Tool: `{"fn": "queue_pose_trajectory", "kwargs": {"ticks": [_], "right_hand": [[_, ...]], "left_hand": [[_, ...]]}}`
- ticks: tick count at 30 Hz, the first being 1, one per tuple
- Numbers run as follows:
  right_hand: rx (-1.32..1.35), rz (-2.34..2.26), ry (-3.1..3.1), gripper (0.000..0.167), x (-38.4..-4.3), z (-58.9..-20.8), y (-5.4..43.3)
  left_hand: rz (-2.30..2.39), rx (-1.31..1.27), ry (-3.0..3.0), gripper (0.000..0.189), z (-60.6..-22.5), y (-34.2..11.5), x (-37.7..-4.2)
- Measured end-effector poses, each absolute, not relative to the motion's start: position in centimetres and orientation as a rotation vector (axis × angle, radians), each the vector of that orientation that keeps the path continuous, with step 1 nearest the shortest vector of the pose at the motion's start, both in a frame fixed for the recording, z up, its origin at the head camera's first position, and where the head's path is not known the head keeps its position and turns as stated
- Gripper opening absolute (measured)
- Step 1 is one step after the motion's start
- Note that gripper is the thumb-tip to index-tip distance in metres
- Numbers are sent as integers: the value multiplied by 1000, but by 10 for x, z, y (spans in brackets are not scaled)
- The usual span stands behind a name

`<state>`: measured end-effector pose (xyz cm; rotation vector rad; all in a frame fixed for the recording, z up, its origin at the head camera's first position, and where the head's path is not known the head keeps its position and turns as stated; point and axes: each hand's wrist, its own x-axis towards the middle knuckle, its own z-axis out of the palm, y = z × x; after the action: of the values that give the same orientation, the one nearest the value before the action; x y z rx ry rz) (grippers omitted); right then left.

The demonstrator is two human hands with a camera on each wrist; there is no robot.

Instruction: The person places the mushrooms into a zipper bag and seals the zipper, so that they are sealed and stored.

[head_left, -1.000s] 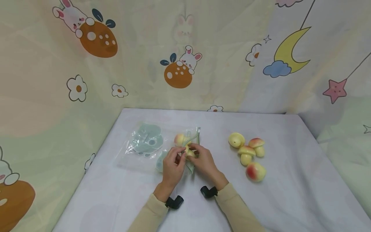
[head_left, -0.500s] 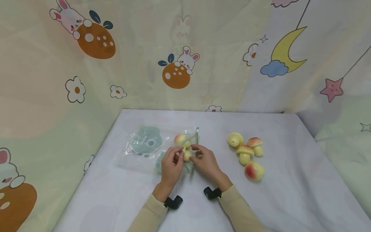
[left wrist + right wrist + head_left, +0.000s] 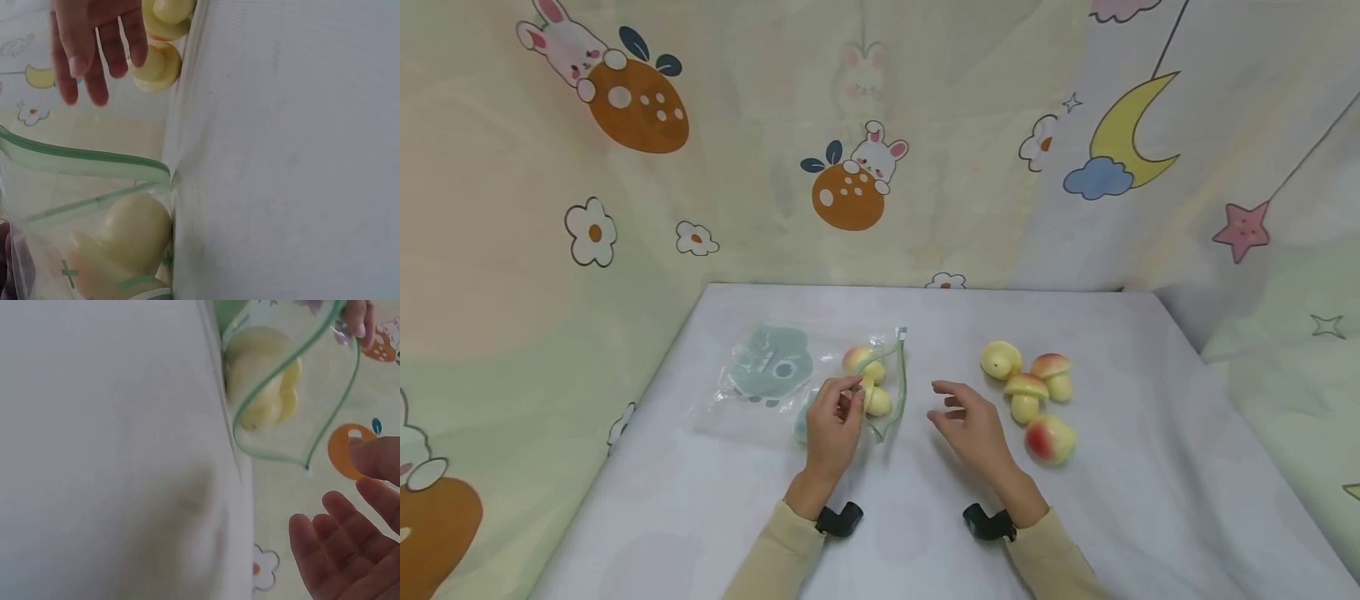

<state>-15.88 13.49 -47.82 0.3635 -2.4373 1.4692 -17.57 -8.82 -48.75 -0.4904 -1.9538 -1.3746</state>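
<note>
A clear zip bag (image 3: pixel 722 419) with a pale green print lies on the left half of the table, its green-edged mouth (image 3: pixel 275 370) gaping to the right. My left hand (image 3: pixel 832 427) pinches the bag's upper edge near that mouth. Inside the bag sit toy mushrooms, one yellow (image 3: pixel 877 402) near the opening and one red-capped (image 3: pixel 859 359) behind it. My right hand (image 3: pixel 976 432) hovers between the bag and the loose mushrooms, fingers apart and holding nothing; the left wrist view shows its fingers (image 3: pixel 97 81) extended.
Several loose toy mushrooms stand or lie on the right: a yellow one (image 3: pixel 1000 360), two red-and-yellow ones (image 3: pixel 1026 398) (image 3: pixel 1052 375), and a red-blushed cap (image 3: pixel 1050 439) nearest me. A white cloth covers the table (image 3: pixel 1120 500); a printed curtain (image 3: pixel 760 208) hangs behind.
My right hand has let go of the mushroom by the bag's mouth and moved right, away from the bag. That mushroom now rests inside the opening. My left hand keeps its pinch.
</note>
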Motion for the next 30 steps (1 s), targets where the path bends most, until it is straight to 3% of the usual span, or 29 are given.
{"fn": "queue_pose_trajectory", "kwargs": {"ticks": [9, 17, 23, 30], "right_hand": [[362, 1040, -2390, 44, -137, -465, 183], [296, 964, -2269, 43, -120, -463, 222], [60, 949, -2337, 44, -109, -470, 242], [-145, 971, -2610, 57, -100, -472, 252]], "left_hand": [[-1389, -481, -1999, 18, -489, -92, -176], [-1387, -469, -2019, 17, -491, -91, -176], [-1371, -485, -2001, 17, -492, -90, -178], [-1368, -480, -2011, 17, -493, -88, -176]]}}
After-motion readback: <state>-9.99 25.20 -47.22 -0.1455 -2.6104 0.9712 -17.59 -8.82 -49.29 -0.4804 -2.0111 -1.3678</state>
